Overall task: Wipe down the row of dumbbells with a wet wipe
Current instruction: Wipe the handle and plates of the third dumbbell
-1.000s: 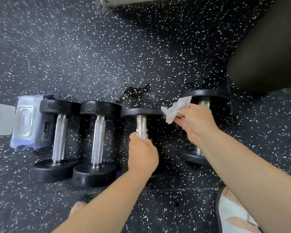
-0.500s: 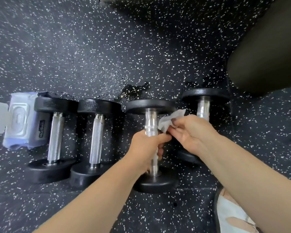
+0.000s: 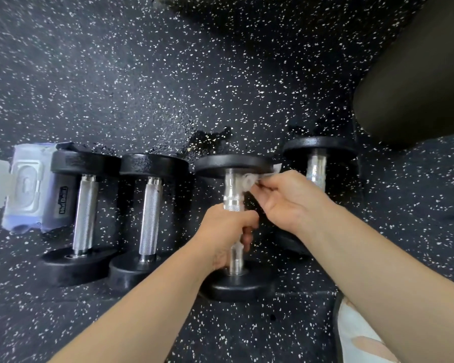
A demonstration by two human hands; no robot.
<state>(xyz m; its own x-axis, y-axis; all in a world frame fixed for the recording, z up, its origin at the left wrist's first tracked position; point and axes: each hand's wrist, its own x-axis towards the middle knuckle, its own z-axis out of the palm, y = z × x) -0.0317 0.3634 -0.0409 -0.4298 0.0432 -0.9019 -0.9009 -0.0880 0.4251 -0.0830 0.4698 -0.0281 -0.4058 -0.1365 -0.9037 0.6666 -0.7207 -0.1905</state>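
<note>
Gripping third dumbbell (image 3: 235, 205) in left hand (image 3: 227, 231), rubbing its handle with right hand's (image 3: 286, 197) wet wipe (image 3: 249, 180); progress unclear.

Black rubber floor (image 3: 142, 82) flecked white; a dark rounded pad (image 3: 417, 85) upper right.

Four black-headed dumbbells with knurled chrome handles sit in a row. The third dumbbell (image 3: 233, 203) is tipped up, far head raised, while the crumpled white wet wipe (image 3: 249, 181) presses against its handle just under that head.
</note>
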